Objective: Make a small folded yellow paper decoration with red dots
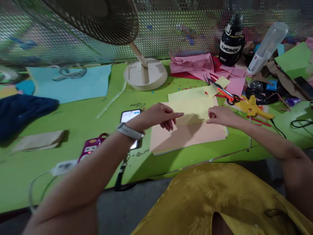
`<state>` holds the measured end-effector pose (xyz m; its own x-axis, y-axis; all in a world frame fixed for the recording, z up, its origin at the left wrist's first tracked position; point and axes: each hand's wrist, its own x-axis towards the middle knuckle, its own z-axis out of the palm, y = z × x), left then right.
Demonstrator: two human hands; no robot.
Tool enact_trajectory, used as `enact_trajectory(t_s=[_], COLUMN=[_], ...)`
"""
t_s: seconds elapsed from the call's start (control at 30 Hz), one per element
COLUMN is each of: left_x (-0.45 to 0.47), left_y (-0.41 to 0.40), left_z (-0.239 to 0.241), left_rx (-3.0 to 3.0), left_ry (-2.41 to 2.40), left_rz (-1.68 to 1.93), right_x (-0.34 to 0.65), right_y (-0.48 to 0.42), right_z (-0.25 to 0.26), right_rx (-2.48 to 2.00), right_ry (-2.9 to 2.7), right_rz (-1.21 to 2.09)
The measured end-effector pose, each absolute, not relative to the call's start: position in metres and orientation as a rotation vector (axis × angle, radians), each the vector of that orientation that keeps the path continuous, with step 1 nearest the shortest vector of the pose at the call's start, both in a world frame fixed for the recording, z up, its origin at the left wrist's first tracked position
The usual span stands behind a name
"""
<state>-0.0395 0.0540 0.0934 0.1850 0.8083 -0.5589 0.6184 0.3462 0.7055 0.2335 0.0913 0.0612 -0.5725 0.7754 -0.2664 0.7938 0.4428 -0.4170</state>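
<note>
A pale yellow sheet of paper (188,101) lies over a peach sheet (168,140), which tops a small stack. My left hand (165,117) is over the left part of the yellow sheet. Its index finger points right, the other fingers curl loosely, and nothing shows in it. At the right side of the yellow sheet, my right hand (218,116) has its fingers curled in, thumb and forefinger at the paper's lower corner. That corner is hidden by the hand. Shadows of the hands fall across both sheets.
Right of the papers lie an orange cutter (226,93), scissors (233,99) and a yellow glue gun (255,109). Behind stand a fan base (145,76), a black bottle (231,49) and a clear bottle (267,49). A phone (129,116) and a purple power strip (91,147) lie left.
</note>
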Motion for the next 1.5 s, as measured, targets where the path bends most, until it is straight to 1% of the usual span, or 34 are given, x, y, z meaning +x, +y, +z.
enact_trajectory(t_s=[0.1, 0.2, 0.23, 0.3, 0.37, 0.47, 0.5, 0.57, 0.63, 0.7, 0.83, 0.9, 1.27, 1.5], left_x=[-0.024, -0.012, -0.008, 0.003, 0.015, 0.027, 0.029, 0.03, 0.028, 0.027, 0.027, 0.028, 0.023, 0.025], left_y=[0.044, 0.037, 0.036, 0.038, 0.041, 0.049, 0.052, 0.056, 0.06, 0.061, 0.06, 0.059, 0.053, 0.051], left_z=[0.09, 0.077, 0.072, 0.061, 0.052, 0.041, 0.039, 0.035, 0.032, 0.029, 0.024, 0.023, 0.021, 0.021], left_rx=[1.318, 1.222, 1.175, 1.053, 0.916, 0.707, 0.66, 0.611, 0.599, 0.613, 0.668, 0.689, 0.714, 0.793], left_ry=[1.356, 1.217, 1.192, 1.177, 1.147, 1.112, 1.099, 1.074, 1.059, 1.052, 1.026, 1.004, 0.826, 0.809], left_rz=[0.263, 0.176, 0.21, 0.436, 0.704, 0.901, 0.923, 0.936, 0.931, 0.917, 0.882, 0.88, 0.854, 0.836], right_x=[0.23, 0.231, 0.231, 0.226, 0.221, 0.22, 0.222, 0.232, 0.243, 0.25, 0.249, 0.246, 0.242, 0.243], right_y=[0.09, 0.089, 0.087, 0.082, 0.077, 0.075, 0.078, 0.085, 0.093, 0.098, 0.098, 0.094, 0.086, 0.087], right_z=[0.059, 0.066, 0.068, 0.07, 0.069, 0.062, 0.06, 0.058, 0.057, 0.056, 0.049, 0.045, 0.039, 0.035], right_rx=[1.417, 1.501, 1.533, 1.586, 1.606, 1.58, 1.555, 1.446, 1.229, 0.994, 0.629, 0.52, 0.542, 0.524], right_ry=[2.574, 2.588, 2.609, 2.646, 2.708, 2.953, 3.084, 3.364, 3.524, 3.527, 3.448, 3.453, 3.431, 3.474], right_rz=[-0.935, -1.195, -1.287, -1.433, -1.463, -1.264, -1.132, -0.757, -0.379, -0.198, -0.207, -0.211, -0.221, -0.072])
